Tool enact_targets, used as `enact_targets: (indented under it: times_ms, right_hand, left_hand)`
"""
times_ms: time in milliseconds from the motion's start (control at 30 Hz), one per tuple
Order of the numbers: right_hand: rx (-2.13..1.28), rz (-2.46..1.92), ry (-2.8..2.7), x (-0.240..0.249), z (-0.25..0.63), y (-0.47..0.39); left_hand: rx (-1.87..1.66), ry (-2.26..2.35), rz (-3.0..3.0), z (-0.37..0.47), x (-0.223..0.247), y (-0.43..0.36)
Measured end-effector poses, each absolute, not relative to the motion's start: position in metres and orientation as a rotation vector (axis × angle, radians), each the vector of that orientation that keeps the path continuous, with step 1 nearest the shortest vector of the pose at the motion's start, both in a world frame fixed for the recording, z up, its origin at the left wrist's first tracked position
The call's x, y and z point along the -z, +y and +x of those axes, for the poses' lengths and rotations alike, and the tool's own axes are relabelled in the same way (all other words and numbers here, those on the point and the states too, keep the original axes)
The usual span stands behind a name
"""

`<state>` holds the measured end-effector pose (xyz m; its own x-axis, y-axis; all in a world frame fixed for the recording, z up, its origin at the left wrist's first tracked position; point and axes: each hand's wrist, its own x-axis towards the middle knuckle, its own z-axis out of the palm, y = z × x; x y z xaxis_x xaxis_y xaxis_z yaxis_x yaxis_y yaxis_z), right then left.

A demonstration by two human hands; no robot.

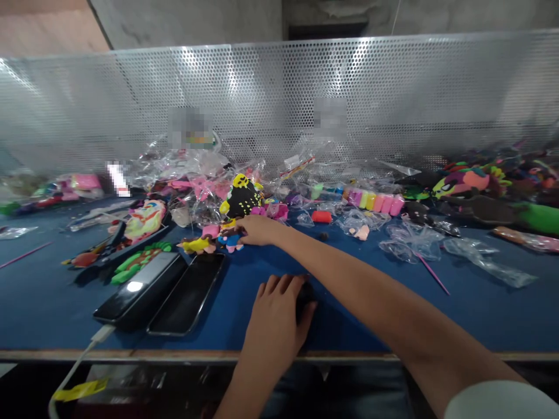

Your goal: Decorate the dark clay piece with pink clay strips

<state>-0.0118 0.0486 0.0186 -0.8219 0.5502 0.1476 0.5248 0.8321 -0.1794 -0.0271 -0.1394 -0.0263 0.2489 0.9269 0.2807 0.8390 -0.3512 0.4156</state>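
Observation:
My left hand [279,311] rests near the front of the table, its fingers curled round a dark black lump [304,298] that is partly hidden by the hand. Reaching farther out, my right hand [258,229] has its fingers closed at the right side of a small blue clay figure [231,239] with pink feet; the fingertips are partly hidden. A yellow and brown clay figure [198,244] stands just left of it. Behind them sits a black clay figure [244,196] with yellow spots and a yellow top.
A phone [187,297] lies left of my left hand, beside a dark device [142,288] with a white cable [82,355]. A red clay piece [321,216], plastic wrappers [410,240] and a purple stick [432,273] lie rightward. A perforated metal panel [262,87] stands behind.

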Motion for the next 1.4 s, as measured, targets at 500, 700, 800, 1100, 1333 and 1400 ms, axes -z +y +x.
enact_targets:
  times_ms: [500,700,800,1100,1333,1400]
  right_hand:
    - [0.065,-0.767,-2.759,-0.009,-0.001,0.038]
    - [0.045,-0.93,-2.839,-0.016,-0.015,0.037]
    - [0.104,-0.948,-2.895,-0.025,-0.019,0.031]
    - [0.077,-0.816,-2.96,-0.061,-0.058,0.015]
    - [0.105,-0.72,-3.068,-0.057,-0.059,0.02]
    - [0.1,-0.701,-2.968,-0.056,-0.065,0.023]
  left_hand:
    - [-0.724,1.7,2.37,-0.026,0.027,-0.143]
    - [-0.708,1.734,2.391,-0.025,0.026,-0.141]
    - [-0.728,1.711,2.396,-0.026,0.026,-0.141]
    - [-0.74,1.726,2.417,-0.028,0.033,-0.138]
    - [-0.764,1.733,2.419,-0.026,0.032,-0.139]
    - [-0.798,1.732,2.429,-0.026,0.034,-0.138]
